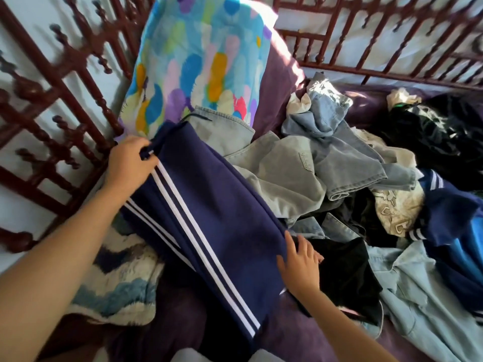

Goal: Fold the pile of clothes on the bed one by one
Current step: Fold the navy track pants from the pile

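- Right grip (300, 262), fingers flat, presses the right edge of the navy track pants (209, 205), likely smoothing them on the bed (287, 335).
- Left grip (130, 163) pinches their waistband end, probably to keep them taut.
- Unfolded pile (352, 165) lies right of the pants; patterned pillow (198, 61) beyond them.

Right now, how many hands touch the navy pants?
2. The left hand grips the navy pants at the waistband; the right hand rests on their edge beside the clothes pile.

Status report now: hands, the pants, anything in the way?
Left hand grips pants at waistband. Right hand rests flat on their far edge. Pile lies close on the right.
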The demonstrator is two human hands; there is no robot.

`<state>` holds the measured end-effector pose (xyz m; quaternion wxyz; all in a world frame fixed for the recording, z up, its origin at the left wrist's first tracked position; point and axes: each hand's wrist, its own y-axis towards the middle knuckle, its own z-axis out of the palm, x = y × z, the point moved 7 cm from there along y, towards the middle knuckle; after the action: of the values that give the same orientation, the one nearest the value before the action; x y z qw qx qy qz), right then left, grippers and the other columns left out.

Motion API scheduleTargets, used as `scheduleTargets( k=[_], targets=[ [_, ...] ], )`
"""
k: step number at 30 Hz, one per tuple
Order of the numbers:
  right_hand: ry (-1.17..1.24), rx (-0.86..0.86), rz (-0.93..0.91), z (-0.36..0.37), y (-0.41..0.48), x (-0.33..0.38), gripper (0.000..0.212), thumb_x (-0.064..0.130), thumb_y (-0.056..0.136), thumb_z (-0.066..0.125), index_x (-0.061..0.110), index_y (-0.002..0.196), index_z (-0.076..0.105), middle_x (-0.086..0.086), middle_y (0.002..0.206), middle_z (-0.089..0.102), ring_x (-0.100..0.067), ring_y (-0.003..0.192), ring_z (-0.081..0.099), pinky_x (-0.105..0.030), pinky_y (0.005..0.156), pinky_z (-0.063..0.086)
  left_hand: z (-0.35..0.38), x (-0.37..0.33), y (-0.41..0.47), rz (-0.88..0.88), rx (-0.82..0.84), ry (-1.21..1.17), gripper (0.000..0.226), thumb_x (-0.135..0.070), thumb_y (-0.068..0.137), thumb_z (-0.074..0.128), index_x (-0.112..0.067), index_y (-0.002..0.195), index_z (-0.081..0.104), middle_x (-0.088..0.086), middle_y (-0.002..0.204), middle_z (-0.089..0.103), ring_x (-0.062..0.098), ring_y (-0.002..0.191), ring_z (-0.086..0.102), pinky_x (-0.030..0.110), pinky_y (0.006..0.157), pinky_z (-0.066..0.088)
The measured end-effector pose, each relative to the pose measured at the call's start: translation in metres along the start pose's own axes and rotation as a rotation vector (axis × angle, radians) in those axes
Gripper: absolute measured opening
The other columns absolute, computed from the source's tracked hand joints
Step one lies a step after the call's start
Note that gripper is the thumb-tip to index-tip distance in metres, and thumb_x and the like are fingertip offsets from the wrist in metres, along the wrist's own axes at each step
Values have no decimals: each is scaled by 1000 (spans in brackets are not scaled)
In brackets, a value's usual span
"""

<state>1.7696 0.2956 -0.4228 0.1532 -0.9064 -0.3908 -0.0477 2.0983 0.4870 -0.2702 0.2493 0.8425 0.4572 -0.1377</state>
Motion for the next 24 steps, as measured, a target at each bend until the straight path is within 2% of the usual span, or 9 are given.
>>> scheduleTargets(
  k=[3,7,11,14,17,20,22,23,24],
  targets=[
    [-37,-111,-168,-6,5,50,71,27,67,82,7,129,55,-33,133,46,-49,118,50,-54,84,49,0,42,36,-71,36,148,31,-4,78,64,7,107,60,33,106,58,46,99,54,48,86,42],
    [-86,257,-179,53,6,74,68,45,93,46,28,150,13,-20,156,-3,-36,144,6,-49,111,20,58,89,-12,-401,354,364,73,-36,86,60,-12,146,25,23,151,18,41,137,18,52,107,23],
    [-169,404,-91,85,-2,54,59,44,96,38,33,149,14,-12,157,-10,-28,145,-8,-54,113,10,127,58,-78,-50,527,476,71,-46,92,45,-23,150,12,14,157,2,32,144,1,51,112,14],
    [-135,142,64,68,-12,34,68,42,84,62,25,144,35,-19,154,18,-32,142,22,-52,106,31,167,35,-125,214,733,534,64,-49,94,35,-29,150,10,7,159,0,26,145,-5,53,113,3],
    [231,140,445,83,-32,-1,73,35,89,57,17,149,18,-17,152,23,-31,137,28,-40,105,33,185,36,-158,247,865,548,61,-50,96,29,-30,150,9,8,159,-3,26,145,-5,53,114,1],
    [934,88,804,105,-35,-13,63,12,87,64,1,141,33,-22,130,53,-31,116,53,-40,99,41,184,40,-165,228,827,532,60,-50,96,29,-30,150,12,8,159,0,26,145,-1,50,114,3],
    [1117,76,895,110,-31,-13,30,7,85,65,-3,111,57,-22,103,62,-27,90,59,-39,82,47,183,38,-165,237,822,536,60,-51,96,30,-30,150,13,8,159,2,27,145,1,49,114,3],
    [1164,97,913,112,-30,-11,11,7,83,65,0,89,60,-19,87,60,-24,75,55,-36,69,45,183,37,-166,237,828,540,60,-51,96,29,-30,150,13,8,159,2,27,145,1,49,114,3],
    [1199,125,936,114,-30,-9,11,4,82,66,2,75,57,-15,77,57,-23,67,51,-33,61,42,183,37,-167,233,835,543,60,-51,96,29,-30,150,12,7,159,1,27,145,0,49,114,3]
  ],
)
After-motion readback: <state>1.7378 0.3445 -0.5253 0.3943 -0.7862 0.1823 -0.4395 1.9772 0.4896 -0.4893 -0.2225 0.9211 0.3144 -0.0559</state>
